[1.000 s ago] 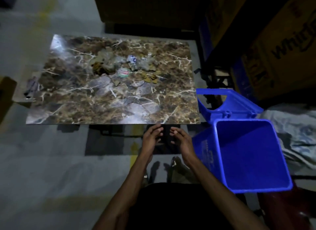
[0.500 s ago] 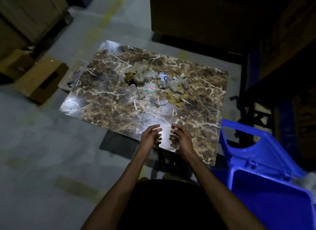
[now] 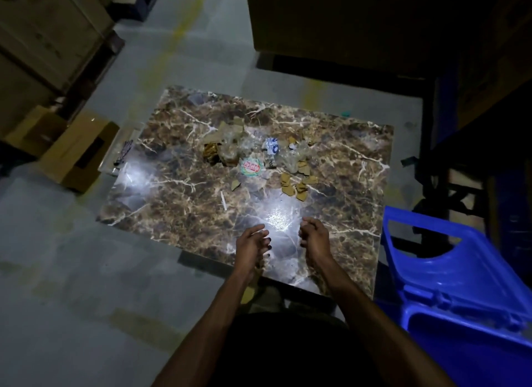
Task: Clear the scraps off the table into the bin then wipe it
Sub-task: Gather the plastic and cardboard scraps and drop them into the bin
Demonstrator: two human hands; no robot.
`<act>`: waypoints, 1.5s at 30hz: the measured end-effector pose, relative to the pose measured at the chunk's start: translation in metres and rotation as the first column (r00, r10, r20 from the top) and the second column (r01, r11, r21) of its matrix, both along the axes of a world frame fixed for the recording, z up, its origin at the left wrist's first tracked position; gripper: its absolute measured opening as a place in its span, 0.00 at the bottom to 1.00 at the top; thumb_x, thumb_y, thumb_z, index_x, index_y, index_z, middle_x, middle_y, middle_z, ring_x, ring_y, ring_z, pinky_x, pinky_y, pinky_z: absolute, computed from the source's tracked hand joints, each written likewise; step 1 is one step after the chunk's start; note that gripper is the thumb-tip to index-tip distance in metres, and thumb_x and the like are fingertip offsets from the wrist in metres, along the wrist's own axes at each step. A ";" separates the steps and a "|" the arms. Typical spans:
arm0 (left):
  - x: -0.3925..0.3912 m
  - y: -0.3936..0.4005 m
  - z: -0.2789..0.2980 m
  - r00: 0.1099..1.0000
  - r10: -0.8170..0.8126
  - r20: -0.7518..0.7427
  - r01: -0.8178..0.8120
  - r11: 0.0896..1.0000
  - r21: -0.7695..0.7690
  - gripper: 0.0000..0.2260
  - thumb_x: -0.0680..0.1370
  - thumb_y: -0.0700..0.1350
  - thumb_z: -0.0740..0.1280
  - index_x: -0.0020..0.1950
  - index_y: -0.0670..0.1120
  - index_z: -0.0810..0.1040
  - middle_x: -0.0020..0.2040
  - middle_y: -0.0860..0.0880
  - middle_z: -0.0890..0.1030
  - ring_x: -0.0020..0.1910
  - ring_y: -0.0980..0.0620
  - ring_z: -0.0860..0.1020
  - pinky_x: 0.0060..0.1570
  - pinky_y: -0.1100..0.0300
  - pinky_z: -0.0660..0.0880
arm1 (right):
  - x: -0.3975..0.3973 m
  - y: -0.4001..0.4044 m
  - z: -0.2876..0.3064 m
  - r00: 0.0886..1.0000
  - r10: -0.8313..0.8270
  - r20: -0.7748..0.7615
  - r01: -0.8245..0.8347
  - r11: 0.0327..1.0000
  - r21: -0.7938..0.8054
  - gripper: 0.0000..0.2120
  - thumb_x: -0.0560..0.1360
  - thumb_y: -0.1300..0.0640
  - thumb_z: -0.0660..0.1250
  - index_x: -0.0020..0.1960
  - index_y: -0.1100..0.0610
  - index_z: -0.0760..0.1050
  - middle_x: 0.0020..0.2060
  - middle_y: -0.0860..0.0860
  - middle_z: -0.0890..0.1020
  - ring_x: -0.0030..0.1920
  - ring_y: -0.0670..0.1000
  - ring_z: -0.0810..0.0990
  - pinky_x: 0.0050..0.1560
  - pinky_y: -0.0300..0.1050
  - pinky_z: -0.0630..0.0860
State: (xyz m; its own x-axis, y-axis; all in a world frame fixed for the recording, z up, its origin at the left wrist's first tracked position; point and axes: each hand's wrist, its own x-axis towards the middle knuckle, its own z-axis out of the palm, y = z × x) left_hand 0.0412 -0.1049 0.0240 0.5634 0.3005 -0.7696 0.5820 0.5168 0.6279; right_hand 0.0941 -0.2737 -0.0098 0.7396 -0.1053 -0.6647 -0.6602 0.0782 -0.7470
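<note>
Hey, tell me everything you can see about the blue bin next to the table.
The blue bin looks like glossy moulded plastic. It stands on the floor at the right near corner of the marble-patterned table, partly cut off by the frame. Its hinged lid is swung open and stands up behind the mouth, with a cut-out handle near its top edge. Little of the inside shows. Neither hand touches it, and no scraps visibly lie in it.

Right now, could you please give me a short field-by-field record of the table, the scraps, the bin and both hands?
table: marble-patterned top, glare patches near its front
scraps: loose pile of plastic wrappers and cardboard bits around the table's middle and far half
bin: blue bin on the floor to the table's right, lid up
left hand: over the near edge, fingers relaxed, holding nothing
right hand: beside it, fingers loosely curled, holding nothing
progress: no scraps cleared yet
</note>
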 end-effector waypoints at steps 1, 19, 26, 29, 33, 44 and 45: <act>0.012 0.002 -0.006 1.000 -0.007 0.004 0.007 1.000 -0.025 0.08 0.78 0.34 0.70 0.56 0.39 0.81 0.38 0.41 0.78 0.29 0.48 0.73 0.29 0.59 0.67 | 0.009 0.004 0.000 1.000 -0.010 -0.006 0.010 1.000 -0.011 0.07 0.81 0.61 0.66 0.56 0.54 0.81 0.41 0.54 0.81 0.41 0.52 0.78 0.40 0.46 0.72; 0.183 0.017 -0.064 0.979 -0.200 0.044 0.182 0.949 0.259 0.10 0.72 0.47 0.67 0.52 0.52 0.81 0.42 0.45 0.82 0.39 0.46 0.78 0.38 0.51 0.75 | 0.137 0.048 0.001 0.995 0.050 0.084 -0.036 0.987 -0.157 0.09 0.79 0.67 0.64 0.54 0.59 0.80 0.41 0.56 0.80 0.39 0.52 0.77 0.40 0.45 0.72; 0.223 0.042 -0.052 0.808 -0.589 -0.011 0.366 0.488 0.792 0.26 0.79 0.47 0.70 0.76 0.49 0.68 0.71 0.45 0.67 0.71 0.45 0.65 0.67 0.53 0.65 | 0.192 0.029 0.010 0.931 0.287 0.225 -0.121 0.825 -0.552 0.27 0.79 0.62 0.68 0.77 0.61 0.69 0.70 0.57 0.71 0.67 0.48 0.71 0.68 0.39 0.68; 0.229 0.039 -0.058 0.719 -0.691 -0.081 0.462 0.388 0.798 0.26 0.79 0.49 0.69 0.75 0.47 0.70 0.73 0.45 0.66 0.72 0.43 0.65 0.71 0.48 0.66 | 0.201 0.034 0.003 0.875 0.465 0.138 -0.300 0.743 -0.599 0.31 0.78 0.52 0.65 0.79 0.59 0.67 0.74 0.60 0.70 0.74 0.60 0.69 0.75 0.56 0.67; 0.209 0.034 -0.064 0.701 -0.711 -0.053 0.452 0.386 0.804 0.22 0.78 0.49 0.70 0.71 0.47 0.74 0.68 0.44 0.70 0.68 0.43 0.68 0.68 0.47 0.69 | 0.170 0.038 -0.001 0.815 0.555 0.164 -0.338 0.687 -0.643 0.28 0.79 0.47 0.63 0.76 0.59 0.70 0.73 0.57 0.73 0.73 0.58 0.69 0.74 0.56 0.65; 0.169 0.041 -0.056 0.867 -0.462 0.185 0.188 0.648 0.738 0.16 0.81 0.45 0.69 0.67 0.43 0.73 0.65 0.51 0.71 0.68 0.60 0.67 0.71 0.48 0.68 | 0.137 0.023 0.014 0.944 0.166 0.286 -0.020 0.891 -0.453 0.22 0.85 0.57 0.63 0.77 0.61 0.68 0.73 0.55 0.72 0.68 0.29 0.68 0.67 0.28 0.68; 0.174 0.035 -0.055 0.871 -0.455 0.187 0.198 0.673 0.713 0.21 0.82 0.48 0.67 0.73 0.44 0.70 0.70 0.50 0.70 0.72 0.58 0.67 0.72 0.49 0.67 | 0.140 0.030 0.014 0.952 0.138 0.273 -0.018 0.916 -0.400 0.22 0.86 0.55 0.62 0.79 0.58 0.68 0.75 0.53 0.71 0.71 0.36 0.70 0.72 0.38 0.71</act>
